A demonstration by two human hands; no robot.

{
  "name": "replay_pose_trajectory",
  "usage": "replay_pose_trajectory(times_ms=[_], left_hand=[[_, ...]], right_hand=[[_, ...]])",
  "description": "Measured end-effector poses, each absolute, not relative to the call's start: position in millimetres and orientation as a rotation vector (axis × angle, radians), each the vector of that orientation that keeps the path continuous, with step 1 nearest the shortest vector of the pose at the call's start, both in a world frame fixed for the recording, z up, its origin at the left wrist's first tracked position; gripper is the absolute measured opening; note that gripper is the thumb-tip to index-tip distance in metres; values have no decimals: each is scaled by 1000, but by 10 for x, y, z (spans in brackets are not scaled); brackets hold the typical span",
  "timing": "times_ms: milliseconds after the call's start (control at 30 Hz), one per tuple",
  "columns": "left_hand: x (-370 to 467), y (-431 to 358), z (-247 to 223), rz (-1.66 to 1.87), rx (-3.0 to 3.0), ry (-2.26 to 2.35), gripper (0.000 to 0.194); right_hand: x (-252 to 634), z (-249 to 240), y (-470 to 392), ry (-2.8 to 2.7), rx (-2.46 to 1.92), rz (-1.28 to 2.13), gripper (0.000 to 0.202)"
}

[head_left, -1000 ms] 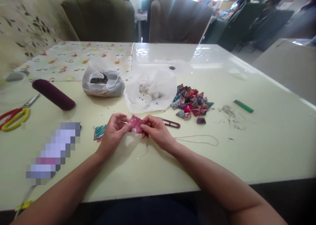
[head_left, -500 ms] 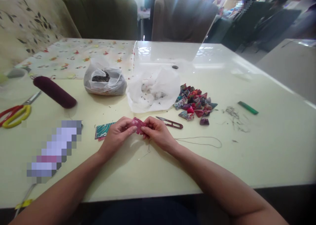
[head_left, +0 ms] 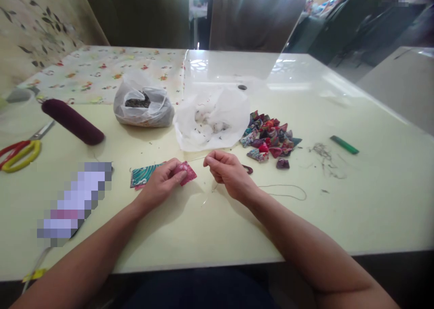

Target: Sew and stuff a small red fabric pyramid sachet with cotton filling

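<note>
My left hand [head_left: 162, 179] pinches a small pink patterned fabric piece [head_left: 189, 173] between thumb and fingers, above the table. From the fabric, a thin thread [head_left: 197, 159] stretches to the closed fingertips of my right hand [head_left: 225, 171], held a little apart on the right. Below that hand is a thin shiny sliver [head_left: 204, 201] like a needle. A loop of brown thread [head_left: 288, 184] lies to the right, by my wrist. Teal wave-patterned fabric [head_left: 145, 175] rests beside my left hand, partly covered. My right hand hides most of the thread snips [head_left: 248, 169].
Beyond my hands are a bag of dark filling [head_left: 144, 114], a white plastic sheet [head_left: 186, 137] with white fluff, and piled small fabric pouches [head_left: 271, 135]. Scissors [head_left: 25, 153], a maroon roll [head_left: 73, 121] and a blurred device [head_left: 76, 203] lie left; a green cutter [head_left: 344, 145] lies right.
My right hand has let go of the pink fabric and moved right, drawing thread out from it. My left hand still holds the fabric. The view has shifted slightly.
</note>
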State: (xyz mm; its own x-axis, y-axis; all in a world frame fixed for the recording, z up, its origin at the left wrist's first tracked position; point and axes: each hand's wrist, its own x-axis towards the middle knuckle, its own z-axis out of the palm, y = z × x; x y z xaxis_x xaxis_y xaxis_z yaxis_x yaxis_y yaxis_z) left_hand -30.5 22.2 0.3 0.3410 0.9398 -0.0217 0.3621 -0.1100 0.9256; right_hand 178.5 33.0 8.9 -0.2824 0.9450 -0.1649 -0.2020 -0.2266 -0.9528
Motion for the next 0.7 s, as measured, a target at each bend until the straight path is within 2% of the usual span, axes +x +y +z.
replay_pose_trajectory(times_ms=[200,333,533,700], left_hand=[[-315,243,0,582,1684,1107,31],[-340,246,17,489,1607,969,33],[-353,243,67,505,1565,991,30],[-340,237,92,495,1598,1015,26]], right_hand=[[1840,15,396,-859,-823,1766,34],[1877,48,408,-923,-758,1951,34],[1842,68,356,-1502,-1025,1628,26],[1793,-11,345,-1657,-1023,1668,33]])
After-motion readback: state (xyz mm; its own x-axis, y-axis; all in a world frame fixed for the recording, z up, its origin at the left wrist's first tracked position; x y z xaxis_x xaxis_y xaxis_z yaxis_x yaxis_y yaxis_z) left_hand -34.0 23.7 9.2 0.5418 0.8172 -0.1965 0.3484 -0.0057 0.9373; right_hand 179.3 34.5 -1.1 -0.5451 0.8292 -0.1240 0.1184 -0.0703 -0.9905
